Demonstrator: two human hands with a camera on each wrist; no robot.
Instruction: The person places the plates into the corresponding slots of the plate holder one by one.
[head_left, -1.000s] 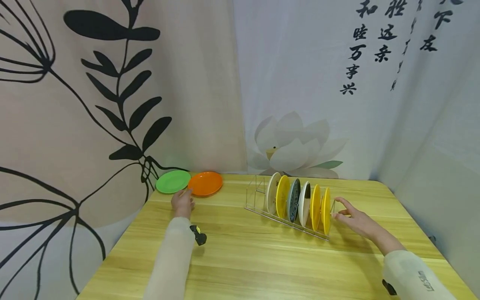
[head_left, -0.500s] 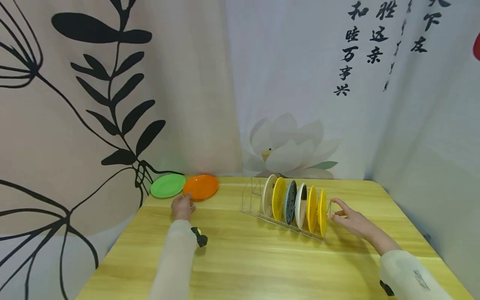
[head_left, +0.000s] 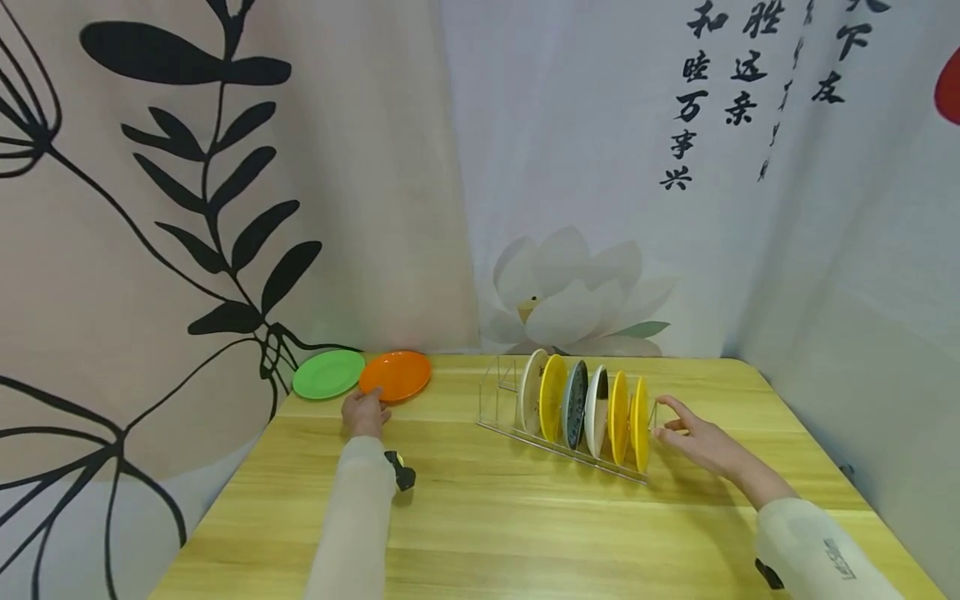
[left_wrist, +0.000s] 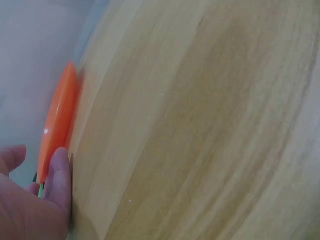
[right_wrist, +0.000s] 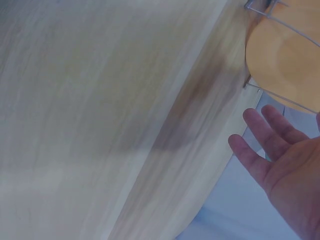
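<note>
Broadly, a pale printed curtain (head_left: 390, 217) is filling the far side of the scene, and below it you are working at a wooden table (head_left: 480, 525). On its right half, a wire rack (head_left: 517, 437) is standing at a slant, its uprights keeping six plates on edge so that they are not falling flat. From left to right, these are a cream plate (head_left: 529, 396), a yellow plate (head_left: 552, 402), a dark patterned plate (head_left: 574, 407), a white plate with a black patch (head_left: 594, 421) and two more yellow plates (head_left: 641, 427).

At the far left of the table, an orange plate (head_left: 397, 373) is lying flat, with a green plate (head_left: 327, 373) just left of it, their rims meeting or nearly so.

Your right hand (head_left: 701, 442) is resting at the rack's right end, probably to steady it. Its index finger and thumb are standing apart, seemingly touching the end wire; the other fingers are spreading loosely, holding nothing.

Your left hand (head_left: 363, 412) is reaching to the orange plate's near rim, likely because that edge is the easiest to get at. Its fingers are parting around the rim: in the left wrist view, one digit is lying against the plate near the tabletop while another is standing clear of it. Whether hidden fingers are pinching the rim, you cannot tell.
</note>
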